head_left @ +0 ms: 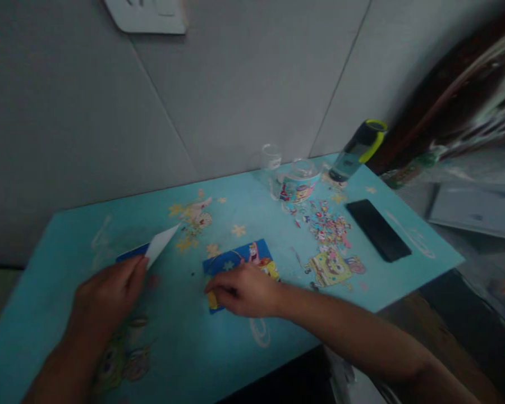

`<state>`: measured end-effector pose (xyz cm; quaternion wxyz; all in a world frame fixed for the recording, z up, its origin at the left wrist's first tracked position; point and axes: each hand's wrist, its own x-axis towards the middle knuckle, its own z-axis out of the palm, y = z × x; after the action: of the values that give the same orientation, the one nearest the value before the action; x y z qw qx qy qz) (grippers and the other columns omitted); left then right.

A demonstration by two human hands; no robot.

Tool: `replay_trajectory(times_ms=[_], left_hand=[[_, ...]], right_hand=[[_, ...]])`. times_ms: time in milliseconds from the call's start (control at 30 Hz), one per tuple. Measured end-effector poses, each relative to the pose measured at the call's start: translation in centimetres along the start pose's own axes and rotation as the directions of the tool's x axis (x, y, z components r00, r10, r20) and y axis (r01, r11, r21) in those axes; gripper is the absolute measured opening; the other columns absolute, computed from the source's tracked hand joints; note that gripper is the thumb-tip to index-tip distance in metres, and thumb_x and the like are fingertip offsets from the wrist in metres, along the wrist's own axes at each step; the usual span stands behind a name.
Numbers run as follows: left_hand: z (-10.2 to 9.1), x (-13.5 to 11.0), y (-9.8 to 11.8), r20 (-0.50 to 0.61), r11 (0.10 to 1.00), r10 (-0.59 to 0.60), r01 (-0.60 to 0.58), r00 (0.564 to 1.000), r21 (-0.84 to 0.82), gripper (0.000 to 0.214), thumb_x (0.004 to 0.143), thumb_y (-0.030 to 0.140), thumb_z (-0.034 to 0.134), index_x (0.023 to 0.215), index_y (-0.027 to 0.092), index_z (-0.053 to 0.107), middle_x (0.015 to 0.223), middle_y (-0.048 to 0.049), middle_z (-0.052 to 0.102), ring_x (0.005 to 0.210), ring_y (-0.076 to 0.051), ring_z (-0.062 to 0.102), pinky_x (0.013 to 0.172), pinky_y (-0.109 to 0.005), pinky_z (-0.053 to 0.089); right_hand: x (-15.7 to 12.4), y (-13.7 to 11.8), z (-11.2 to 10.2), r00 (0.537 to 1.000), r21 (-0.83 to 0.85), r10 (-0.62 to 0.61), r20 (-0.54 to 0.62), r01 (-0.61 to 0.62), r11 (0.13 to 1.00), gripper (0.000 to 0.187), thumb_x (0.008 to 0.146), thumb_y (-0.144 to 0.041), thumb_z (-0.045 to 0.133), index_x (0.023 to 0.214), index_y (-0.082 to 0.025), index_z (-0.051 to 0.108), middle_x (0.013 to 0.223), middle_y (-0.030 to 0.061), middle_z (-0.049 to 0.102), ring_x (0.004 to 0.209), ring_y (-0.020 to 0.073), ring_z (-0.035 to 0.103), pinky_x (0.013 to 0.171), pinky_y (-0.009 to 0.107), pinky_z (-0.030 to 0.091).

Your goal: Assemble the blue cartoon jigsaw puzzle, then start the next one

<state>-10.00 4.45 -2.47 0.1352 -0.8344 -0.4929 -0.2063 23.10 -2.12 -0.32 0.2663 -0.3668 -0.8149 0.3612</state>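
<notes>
My left hand (111, 289) is closed on a white piece of paper or thin card (162, 244), which tilts up from the fingers to the right. Just behind that hand, the edge of a dark blue piece (131, 253) shows; whether it joins the white one I cannot tell. A blue card with yellow and pink cartoon figures (225, 261) lies on the table. Over its front left part rests my right hand (246, 289), fingertips pinched together near the card's left edge. What those fingers hold, if anything, is hidden.
The turquoise cartoon-print table (180, 331) stands against a grey wall. At the back are a clear cup (271, 157), a cartoon-labelled tub (299, 185) and a bottle (356, 151) with a yellow-green-trimmed lid. Small colourful pieces (326, 224) lie scattered near a black phone-like slab (379, 230).
</notes>
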Motion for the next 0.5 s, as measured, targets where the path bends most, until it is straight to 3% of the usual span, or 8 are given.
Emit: replay_trajectory(times_ms=[133, 267, 367, 500], left_hand=[[-0.4, 1.0, 1.4, 0.027, 0.999, 0.03, -0.031, 0.999, 0.025, 0.026, 0.101, 0.036, 0.048, 0.101, 0.019, 0.067, 0.089, -0.0039, 0.074, 0.074, -0.019, 0.069, 0.075, -0.03, 0.051], [-0.9, 1.4, 2.7, 0.004, 0.994, 0.099, -0.099, 0.995, -0.049, 0.023, 0.101, 0.031, 0.05, 0.104, 0.017, 0.068, 0.089, -0.0059, 0.073, 0.076, -0.019, 0.068, 0.076, -0.031, 0.052], [-1.2, 1.6, 4.1, 0.013, 0.989, 0.128, -0.127, 0.992, -0.072, 0.021, 0.1, 0.03, 0.051, 0.103, 0.018, 0.068, 0.088, -0.0049, 0.073, 0.076, -0.019, 0.068, 0.078, -0.032, 0.052], [-1.4, 1.6, 5.1, 0.053, 0.984, 0.142, -0.135, 0.988, -0.116, 0.02, 0.1, 0.029, 0.052, 0.106, 0.019, 0.068, 0.093, -0.0048, 0.074, 0.081, -0.019, 0.068, 0.081, -0.033, 0.052]], right_hand=[[-0.4, -0.3, 0.8, 0.975, -0.192, -0.224, -0.011, 0.218, 0.957, 0.025, 0.093, -0.018, 0.05, 0.111, -0.018, 0.068, 0.082, 0.0021, 0.074, 0.067, 0.0138, 0.066, 0.063, 0.027, 0.048], [-0.8, -0.9, 1.9, 0.87, -0.283, -0.485, 0.086, 0.488, 0.825, 0.026, 0.094, -0.022, 0.05, 0.115, -0.019, 0.065, 0.064, -0.0026, 0.065, 0.055, 0.0134, 0.06, 0.052, 0.029, 0.042], [-0.9, -1.4, 2.3, 0.831, -0.307, -0.538, 0.14, 0.553, 0.775, 0.023, 0.094, -0.022, 0.05, 0.112, -0.019, 0.065, 0.059, -0.0044, 0.06, 0.051, 0.0128, 0.055, 0.049, 0.031, 0.038], [-0.8, -1.2, 2.0, 0.852, -0.286, -0.511, 0.118, 0.522, 0.804, 0.024, 0.094, -0.021, 0.05, 0.113, -0.019, 0.064, 0.061, -0.0043, 0.061, 0.053, 0.0124, 0.056, 0.05, 0.031, 0.038]])
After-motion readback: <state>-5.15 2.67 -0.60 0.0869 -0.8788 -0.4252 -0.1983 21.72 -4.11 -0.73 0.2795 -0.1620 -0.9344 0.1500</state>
